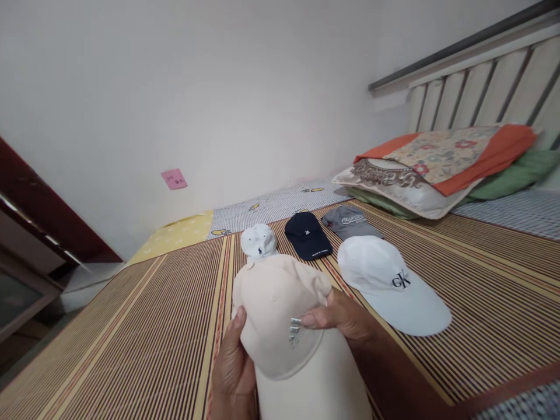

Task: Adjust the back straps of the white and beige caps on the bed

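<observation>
A cream baseball cap (275,309) is held up between my two hands, its brim pointing down toward me and a small striped logo on its front. My left hand (234,367) grips the cap's left side, thumb on the outside. On the opposite side my right hand (343,315) closes on the edge, its thumb lying beside the logo. Fingers behind the cap are hidden. Just beyond it lie a pale cap (258,240) with a small dark emblem, a navy cap (307,234) and a grey cap (352,221). To the right rests a white cap (371,265) marked "CK".
A striped bamboo mat (175,309) covers the bed under the caps. Stacked pillows (402,181) with an orange floral cover (455,151) lie at the back right, below a slatted headboard (476,87). A pink note (174,179) sticks to the wall.
</observation>
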`<action>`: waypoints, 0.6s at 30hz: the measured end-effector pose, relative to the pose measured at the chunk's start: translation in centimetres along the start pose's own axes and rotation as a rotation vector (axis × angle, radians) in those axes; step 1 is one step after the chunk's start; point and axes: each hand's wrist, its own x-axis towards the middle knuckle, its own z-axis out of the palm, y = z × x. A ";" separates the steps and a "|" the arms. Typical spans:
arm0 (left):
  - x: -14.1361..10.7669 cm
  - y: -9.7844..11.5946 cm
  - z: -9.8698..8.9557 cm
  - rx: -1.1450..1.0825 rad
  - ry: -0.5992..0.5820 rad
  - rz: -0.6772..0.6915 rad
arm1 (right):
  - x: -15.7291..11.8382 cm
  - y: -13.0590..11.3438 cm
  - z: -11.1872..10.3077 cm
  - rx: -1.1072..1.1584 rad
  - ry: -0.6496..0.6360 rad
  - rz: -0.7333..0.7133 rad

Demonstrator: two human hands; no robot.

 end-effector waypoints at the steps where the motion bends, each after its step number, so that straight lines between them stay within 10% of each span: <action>1: 0.1 0.0 0.1 0.000 -0.023 -0.016 | 0.0 0.0 -0.1 0.001 -0.004 0.003; 8: 0.5 -0.1 1.1 -0.016 -0.143 -0.097 | 0.3 0.7 -1.1 0.035 -0.072 -0.056; 18: 0.1 -0.5 -0.2 -0.035 0.043 -0.001 | 0.7 1.1 -1.8 0.060 -0.027 -0.059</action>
